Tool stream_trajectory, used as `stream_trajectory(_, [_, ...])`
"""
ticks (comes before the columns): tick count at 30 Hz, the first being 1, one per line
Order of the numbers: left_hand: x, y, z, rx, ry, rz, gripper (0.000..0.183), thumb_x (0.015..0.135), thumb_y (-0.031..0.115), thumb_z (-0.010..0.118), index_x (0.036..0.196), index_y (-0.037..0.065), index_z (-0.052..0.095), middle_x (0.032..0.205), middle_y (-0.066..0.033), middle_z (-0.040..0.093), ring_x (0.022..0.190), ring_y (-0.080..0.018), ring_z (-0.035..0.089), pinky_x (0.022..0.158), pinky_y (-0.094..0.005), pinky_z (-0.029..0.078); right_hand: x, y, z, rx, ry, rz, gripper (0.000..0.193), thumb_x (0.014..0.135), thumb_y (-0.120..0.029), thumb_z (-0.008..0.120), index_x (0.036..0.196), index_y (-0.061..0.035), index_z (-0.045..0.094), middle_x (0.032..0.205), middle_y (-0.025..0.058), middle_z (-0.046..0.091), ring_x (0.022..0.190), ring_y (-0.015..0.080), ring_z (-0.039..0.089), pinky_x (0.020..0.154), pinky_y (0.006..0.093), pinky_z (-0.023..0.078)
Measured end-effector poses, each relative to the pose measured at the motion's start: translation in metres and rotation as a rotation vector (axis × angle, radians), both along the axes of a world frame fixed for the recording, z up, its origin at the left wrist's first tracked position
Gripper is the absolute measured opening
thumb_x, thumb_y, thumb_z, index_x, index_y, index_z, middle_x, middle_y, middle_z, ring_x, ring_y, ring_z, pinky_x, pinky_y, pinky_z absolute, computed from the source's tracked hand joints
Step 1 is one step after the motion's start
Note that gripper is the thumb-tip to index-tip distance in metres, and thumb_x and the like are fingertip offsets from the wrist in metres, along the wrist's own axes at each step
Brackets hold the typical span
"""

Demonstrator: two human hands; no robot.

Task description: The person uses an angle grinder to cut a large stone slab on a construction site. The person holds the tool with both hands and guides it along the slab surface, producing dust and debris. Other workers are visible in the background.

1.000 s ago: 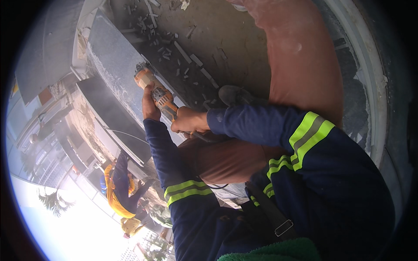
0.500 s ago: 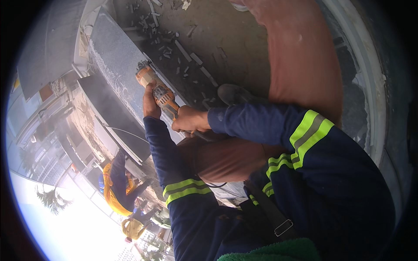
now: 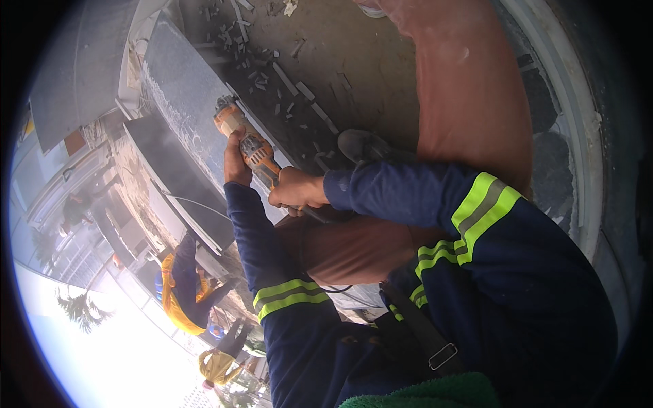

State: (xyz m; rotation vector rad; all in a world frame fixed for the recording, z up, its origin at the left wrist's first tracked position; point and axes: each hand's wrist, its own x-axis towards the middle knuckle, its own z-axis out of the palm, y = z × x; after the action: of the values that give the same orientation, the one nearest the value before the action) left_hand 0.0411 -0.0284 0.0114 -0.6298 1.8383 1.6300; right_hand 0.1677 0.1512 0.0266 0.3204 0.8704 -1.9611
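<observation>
Both my hands hold an orange and grey angle grinder [image 3: 257, 151]. My left hand [image 3: 236, 160] is closed round its front body, close behind the head. Behind it, my right hand [image 3: 297, 188] grips the rear handle end, where a dark cord seems to leave the tool. The grinder's head rests at or just over the edge of a long grey slab [image 3: 182, 80]; its disc is hard to make out. Pale dust marks the slab's surface along its left side.
Thin cut strips and chips [image 3: 286, 80] litter the ground right of the slab. Beside them stands a dark shoe [image 3: 367, 146]. A dark panel [image 3: 178, 178] leans left of the slab. Two people in yellow, one bent over [image 3: 180, 292], are farther off at lower left.
My hands and the grinder stay nearly in place, with a very slight shift of the view. The farther person in yellow at lower left has moved a little and changed posture.
</observation>
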Motion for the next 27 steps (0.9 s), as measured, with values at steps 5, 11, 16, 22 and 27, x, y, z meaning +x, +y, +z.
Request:
stream_trajectory(5, [0.001, 0.0, 0.001, 0.031, -0.001, 0.011, 0.047, 0.097, 0.036, 0.066, 0.127, 0.001, 0.055, 0.099, -0.0118, 0.068, 0.084, -0.025, 0.071, 0.076, -0.0414, 0.062, 0.0, 0.001, 0.002, 0.015, 0.004, 0.008, 0.018, 0.078, -0.002, 0.068, 0.089, 0.0087, 0.058, 0.07, 0.0129, 0.058, 0.049, 0.0222, 0.061, 0.04, 0.0361, 0.047])
stream_trajectory(11, [0.001, 0.003, 0.002, 0.012, -0.003, 0.025, 0.045, 0.098, 0.035, 0.065, 0.127, 0.001, 0.055, 0.1, -0.0113, 0.068, 0.085, -0.0241, 0.071, 0.077, -0.0409, 0.062, 0.0, 0.002, 0.002, 0.02, 0.012, 0.012, 0.017, 0.078, -0.003, 0.068, 0.087, 0.0088, 0.059, 0.07, 0.0131, 0.059, 0.051, 0.0228, 0.063, 0.041, 0.0365, 0.048])
stream_trajectory(16, [-0.001, 0.0, 0.0, 0.02, -0.015, 0.017, 0.045, 0.099, 0.035, 0.065, 0.128, 0.001, 0.055, 0.101, -0.0113, 0.068, 0.085, -0.024, 0.071, 0.077, -0.041, 0.062, 0.0, 0.0, 0.001, 0.014, 0.008, 0.005, 0.015, 0.078, -0.003, 0.067, 0.084, 0.008, 0.059, 0.069, 0.0129, 0.058, 0.05, 0.0228, 0.062, 0.041, 0.0368, 0.048])
stream_trajectory(22, [-0.002, -0.005, -0.002, 0.04, -0.019, 0.022, 0.046, 0.099, 0.034, 0.064, 0.13, 0.001, 0.054, 0.101, -0.0111, 0.067, 0.086, -0.0242, 0.071, 0.078, -0.0414, 0.062, -0.001, 0.004, 0.002, -0.007, 0.024, 0.034, 0.024, 0.081, -0.008, 0.069, 0.095, 0.0106, 0.062, 0.075, 0.0161, 0.062, 0.055, 0.0224, 0.062, 0.044, 0.0371, 0.047])
stream_trajectory(27, [-0.001, 0.003, -0.005, -0.002, 0.024, 0.04, 0.044, 0.097, 0.04, 0.064, 0.119, 0.002, 0.057, 0.092, -0.0121, 0.068, 0.078, -0.026, 0.072, 0.072, -0.0404, 0.062, -0.003, 0.005, 0.0, 0.001, 0.028, 0.016, 0.021, 0.081, -0.007, 0.069, 0.092, 0.0099, 0.063, 0.075, 0.0159, 0.062, 0.054, 0.0222, 0.062, 0.044, 0.0374, 0.047])
